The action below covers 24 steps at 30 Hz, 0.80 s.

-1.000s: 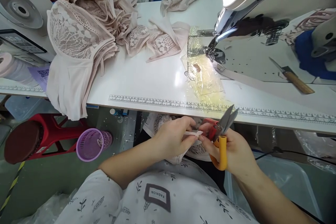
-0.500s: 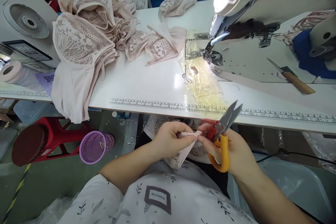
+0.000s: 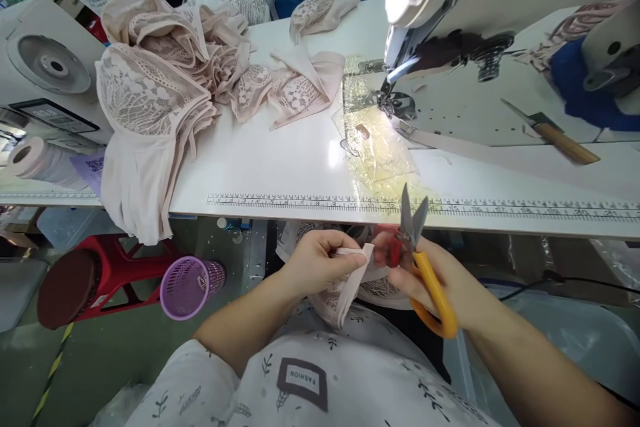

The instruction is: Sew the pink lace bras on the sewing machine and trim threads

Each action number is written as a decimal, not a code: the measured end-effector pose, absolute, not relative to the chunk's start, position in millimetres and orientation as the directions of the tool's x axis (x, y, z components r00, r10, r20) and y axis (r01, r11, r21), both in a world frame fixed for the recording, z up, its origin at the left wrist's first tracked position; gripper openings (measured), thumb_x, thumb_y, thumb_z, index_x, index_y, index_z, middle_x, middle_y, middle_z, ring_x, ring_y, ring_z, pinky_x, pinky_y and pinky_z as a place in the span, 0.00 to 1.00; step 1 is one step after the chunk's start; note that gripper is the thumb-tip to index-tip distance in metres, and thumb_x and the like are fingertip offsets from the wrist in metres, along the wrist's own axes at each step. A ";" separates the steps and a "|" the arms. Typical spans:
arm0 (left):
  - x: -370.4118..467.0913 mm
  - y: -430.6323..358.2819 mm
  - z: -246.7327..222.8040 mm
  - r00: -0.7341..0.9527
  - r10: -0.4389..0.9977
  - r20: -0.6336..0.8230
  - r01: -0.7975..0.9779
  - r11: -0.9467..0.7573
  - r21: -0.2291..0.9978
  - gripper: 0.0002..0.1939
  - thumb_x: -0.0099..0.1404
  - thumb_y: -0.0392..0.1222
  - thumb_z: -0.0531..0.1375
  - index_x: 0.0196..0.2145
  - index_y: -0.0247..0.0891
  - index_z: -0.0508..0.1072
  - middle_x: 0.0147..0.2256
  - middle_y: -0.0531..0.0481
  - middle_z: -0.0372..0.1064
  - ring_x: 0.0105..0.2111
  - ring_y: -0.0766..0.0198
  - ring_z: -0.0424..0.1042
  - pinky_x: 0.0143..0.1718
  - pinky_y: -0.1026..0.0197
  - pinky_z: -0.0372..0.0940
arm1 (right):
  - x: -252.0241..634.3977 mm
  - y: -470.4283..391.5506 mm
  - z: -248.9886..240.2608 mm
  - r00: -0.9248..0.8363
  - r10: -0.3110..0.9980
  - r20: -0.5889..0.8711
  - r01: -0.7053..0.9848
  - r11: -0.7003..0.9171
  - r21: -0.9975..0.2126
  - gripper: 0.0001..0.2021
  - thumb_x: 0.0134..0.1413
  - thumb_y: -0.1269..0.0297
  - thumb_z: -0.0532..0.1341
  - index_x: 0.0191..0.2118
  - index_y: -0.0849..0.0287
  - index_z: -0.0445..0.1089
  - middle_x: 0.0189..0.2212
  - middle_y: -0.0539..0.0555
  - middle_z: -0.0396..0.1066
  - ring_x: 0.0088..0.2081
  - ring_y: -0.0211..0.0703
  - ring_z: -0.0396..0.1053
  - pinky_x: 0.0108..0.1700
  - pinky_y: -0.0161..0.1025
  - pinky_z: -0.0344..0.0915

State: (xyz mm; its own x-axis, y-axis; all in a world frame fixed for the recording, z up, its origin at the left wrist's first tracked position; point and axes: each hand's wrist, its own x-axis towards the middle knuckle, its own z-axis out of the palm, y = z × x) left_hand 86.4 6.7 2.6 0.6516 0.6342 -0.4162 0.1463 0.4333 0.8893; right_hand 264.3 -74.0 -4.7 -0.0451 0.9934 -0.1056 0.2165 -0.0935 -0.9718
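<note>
Between thumb and fingers, my left hand (image 3: 323, 263) pinches the pale pink fabric strap (image 3: 354, 287) of a lace bra (image 3: 327, 307) lying over my lap. The strap's short end sticks up past my fingertips. My right hand (image 3: 437, 273) holds scissors (image 3: 434, 297) with one orange and one red handle. Their blades are parted and point up toward the table edge. The right fingertips are a little apart from the strap end. On the table, a pile of beige lace bras (image 3: 150, 100) hangs over the front edge, and more lace pieces (image 3: 300, 90) lie to its right.
A sewing machine (image 3: 400, 13) stands over the table (image 3: 270, 167), with a wooden-handled knife (image 3: 565, 140) to its right. A printed ruler (image 3: 300, 203) runs along the front edge. Below left are a red stool (image 3: 110, 280) and a purple basket (image 3: 185, 287).
My right hand has drawn off the strap end to the right, and the scissors have turned more upright. My left hand still pinches the strap. The whole view has shifted slightly.
</note>
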 end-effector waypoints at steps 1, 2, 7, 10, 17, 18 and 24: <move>85.2 8.8 3.6 0.643 0.635 -0.428 0.134 0.457 0.879 0.18 0.47 0.50 0.67 0.23 0.33 0.69 0.18 0.56 0.59 0.19 0.74 0.56 0.21 0.68 0.52 | 268.3 -78.7 -9.4 -0.107 0.990 -0.088 0.232 -0.061 -0.971 0.22 0.52 0.41 0.57 0.42 0.55 0.65 0.32 0.54 0.68 0.32 0.43 0.67 0.33 0.37 0.68; 84.1 10.7 4.6 0.636 0.638 -0.435 0.121 0.475 0.872 0.19 0.46 0.51 0.68 0.22 0.32 0.69 0.18 0.55 0.60 0.19 0.74 0.57 0.21 0.68 0.53 | 271.6 -83.6 -14.4 -0.166 0.983 -0.083 0.252 -0.040 -0.967 0.23 0.53 0.40 0.55 0.42 0.55 0.65 0.31 0.53 0.67 0.32 0.42 0.67 0.32 0.37 0.67; 82.6 15.6 5.9 0.611 0.655 -0.445 0.098 0.495 0.863 0.20 0.45 0.52 0.68 0.23 0.32 0.69 0.19 0.55 0.61 0.19 0.74 0.57 0.22 0.67 0.53 | 270.3 -104.5 -30.0 -0.341 0.932 -0.126 0.332 -0.006 -0.943 0.25 0.56 0.37 0.47 0.32 0.56 0.61 0.25 0.51 0.62 0.26 0.41 0.61 0.26 0.36 0.60; 84.5 15.2 3.5 0.612 0.650 -0.452 0.111 0.495 0.862 0.20 0.45 0.52 0.68 0.23 0.32 0.69 0.19 0.55 0.60 0.19 0.74 0.56 0.21 0.67 0.51 | 262.6 -107.7 -29.3 -0.343 0.931 -0.127 0.394 0.019 -0.919 0.25 0.58 0.37 0.44 0.31 0.56 0.58 0.24 0.49 0.59 0.25 0.39 0.58 0.26 0.36 0.58; 86.6 16.5 1.9 0.602 0.653 -0.460 0.151 0.473 0.868 0.18 0.47 0.51 0.67 0.23 0.32 0.69 0.18 0.56 0.59 0.19 0.74 0.55 0.21 0.68 0.51 | 262.9 -105.4 -33.5 -0.295 0.929 -0.224 0.592 -0.006 -0.806 0.25 0.58 0.36 0.41 0.29 0.54 0.53 0.23 0.49 0.58 0.23 0.40 0.58 0.25 0.37 0.54; 86.6 16.9 2.2 0.600 0.655 -0.459 0.152 0.470 0.870 0.17 0.47 0.50 0.67 0.23 0.33 0.68 0.18 0.56 0.58 0.19 0.75 0.54 0.20 0.68 0.50 | 263.5 -106.6 -34.8 -0.284 0.929 -0.237 0.616 -0.012 -0.787 0.24 0.59 0.37 0.41 0.29 0.54 0.52 0.23 0.49 0.59 0.23 0.40 0.59 0.24 0.37 0.54; 87.6 16.7 3.9 0.577 0.668 -0.471 0.163 0.471 0.867 0.15 0.47 0.48 0.65 0.22 0.33 0.67 0.17 0.57 0.57 0.18 0.75 0.53 0.20 0.68 0.50 | 261.3 -109.9 -34.0 -0.199 0.943 -0.267 0.729 -0.040 -0.683 0.20 0.58 0.42 0.45 0.27 0.53 0.52 0.20 0.49 0.61 0.21 0.42 0.60 0.23 0.37 0.53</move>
State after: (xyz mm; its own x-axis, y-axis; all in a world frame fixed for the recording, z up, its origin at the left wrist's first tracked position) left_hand 87.6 16.7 3.9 0.5766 0.6677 -0.4708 0.1626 0.4710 0.8670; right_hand 261.3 -109.9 -34.0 -0.1990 0.9429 -0.2673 0.7294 -0.0396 -0.6829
